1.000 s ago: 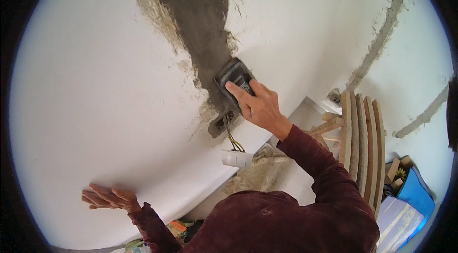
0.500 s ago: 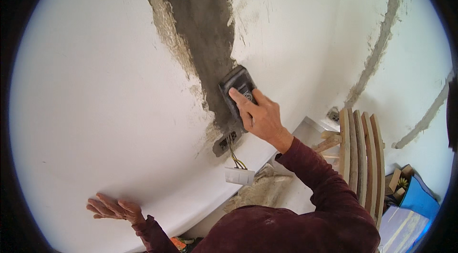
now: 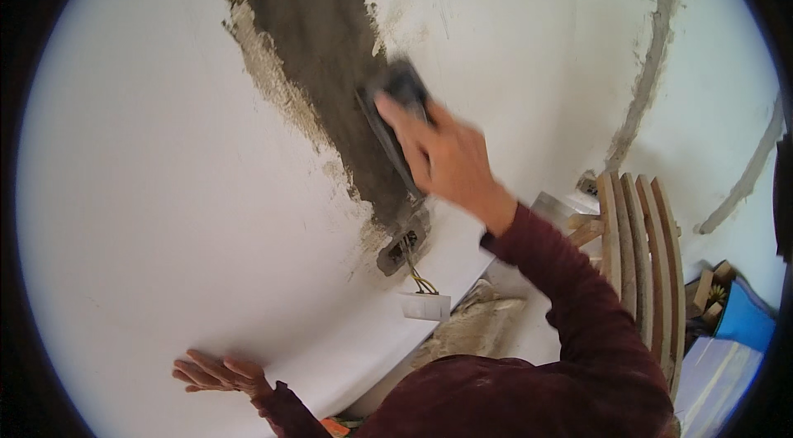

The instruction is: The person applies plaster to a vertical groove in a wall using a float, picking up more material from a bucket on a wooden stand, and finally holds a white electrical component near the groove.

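My right hand grips a black hand float, its outline smeared by motion. The float lies along the right edge of a strip of dark grey mortar that runs down the white wall. Rough, paler plaster borders the strip's left side. At its lower end sits a recessed wall box, with wires leading out to a hanging white socket plate. Lower left, my left hand holds nothing; its fingers are stretched out and appear to rest on the wall.
Curved wooden slats stand to the right, near a second wall box. Narrower grey mortar lines mark the wall there. A blue item and a cardboard box lie lower right. Dusty sheeting covers floor below the socket plate.
My right hand has moved the float upward along the mortar strip, slightly left in view. The view has shifted a little. My left hand stays outstretched by the wall.
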Demonstrator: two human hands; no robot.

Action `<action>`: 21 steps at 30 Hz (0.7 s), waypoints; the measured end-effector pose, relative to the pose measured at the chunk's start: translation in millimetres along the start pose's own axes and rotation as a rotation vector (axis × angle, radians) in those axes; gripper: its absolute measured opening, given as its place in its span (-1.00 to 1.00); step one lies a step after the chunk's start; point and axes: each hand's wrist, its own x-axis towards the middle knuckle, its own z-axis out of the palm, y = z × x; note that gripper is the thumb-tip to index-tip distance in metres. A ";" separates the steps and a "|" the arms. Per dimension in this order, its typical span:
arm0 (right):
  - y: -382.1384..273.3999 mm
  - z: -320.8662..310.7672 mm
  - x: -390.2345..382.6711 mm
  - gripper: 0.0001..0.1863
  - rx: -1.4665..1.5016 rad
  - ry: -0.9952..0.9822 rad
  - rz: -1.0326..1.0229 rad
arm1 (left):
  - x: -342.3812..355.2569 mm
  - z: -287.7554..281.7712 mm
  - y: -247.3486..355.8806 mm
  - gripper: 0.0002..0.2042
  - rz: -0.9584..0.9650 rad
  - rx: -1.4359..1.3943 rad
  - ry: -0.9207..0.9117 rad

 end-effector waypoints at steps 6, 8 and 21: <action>-5.6 -17.5 143.3 -0.60 -0.084 0.255 -0.105 | 0.3 -2.9 -4.2 -0.39 0.005 0.087 -0.030; -10.7 -11.1 91.6 -0.58 0.038 0.109 -0.018 | -1.7 -2.4 1.8 -0.41 0.005 0.078 -0.043; -48.3 -67.2 240.4 -0.51 -0.031 0.094 -0.128 | 0.1 -5.8 -7.6 -0.39 0.020 0.100 -0.024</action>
